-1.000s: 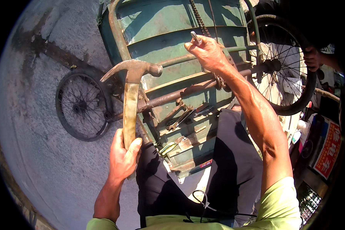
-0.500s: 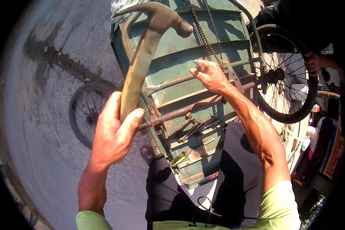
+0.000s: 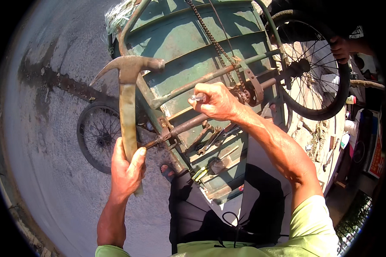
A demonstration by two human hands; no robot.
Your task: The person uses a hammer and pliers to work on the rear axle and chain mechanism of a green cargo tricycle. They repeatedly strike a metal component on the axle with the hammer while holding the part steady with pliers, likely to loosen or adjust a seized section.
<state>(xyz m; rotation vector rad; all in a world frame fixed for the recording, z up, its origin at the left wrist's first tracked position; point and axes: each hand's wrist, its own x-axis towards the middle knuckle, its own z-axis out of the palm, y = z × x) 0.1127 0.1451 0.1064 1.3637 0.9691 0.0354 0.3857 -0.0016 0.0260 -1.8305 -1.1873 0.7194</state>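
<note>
My left hand [image 3: 126, 171] is wrapped round the pale, worn handle of a claw hammer [image 3: 128, 98], whose rusty head points up, claw to the left. Closed in a fist, my right hand [image 3: 218, 100] grips a short metal piece [image 3: 199, 98]; only its shiny end shows, so its exact kind is hidden. That fist is above the rusty axle [image 3: 188, 124] of an overturned green metal cart [image 3: 171, 47]. Just right of the fist is a sprocket [image 3: 244, 95] with a chain [image 3: 210, 36] running up from it.
Several wrenches [image 3: 210, 139] lie on the cart's underside near my legs. A spoked wheel [image 3: 317, 107] is on the axle's right end, with another person's hand [image 3: 340, 50] at its tyre. A loose wheel [image 3: 99, 139] lies on the concrete [image 3: 51, 171] at left.
The hammer has come down and left, its head now more level. My right hand has moved down and left toward the axle, still gripping the metal piece.
</note>
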